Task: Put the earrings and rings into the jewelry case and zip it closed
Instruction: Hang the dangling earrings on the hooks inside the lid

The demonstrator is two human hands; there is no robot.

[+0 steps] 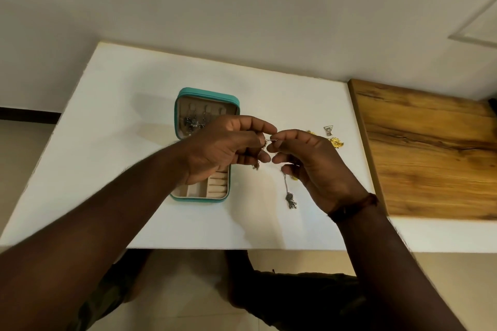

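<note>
Soft, even light is washing the white table (pixel 113 158); the jewelry case (pixel 207 94) is casting a faint shadow leftward; straight edges are bowing.

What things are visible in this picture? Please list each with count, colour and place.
table: one, white, centre of the view.
wooden board: one, brown, at the table's right side.
jewelry case: one, teal with beige lining, open on the table.
hung earrings: dark silver, in the case's lid; count unclear.
silver piece: one, silver, pinched between the fingertips of both hands.
dangling earring: one, silver, right of the case's near end.
gold earrings: at least two, gold, on the table; one partly hidden.
triangular piece: one, silver, beside the gold earrings.
wrist band: one, dark brown, right wrist.
left hand: over the case.
right hand: right of the case.
</note>
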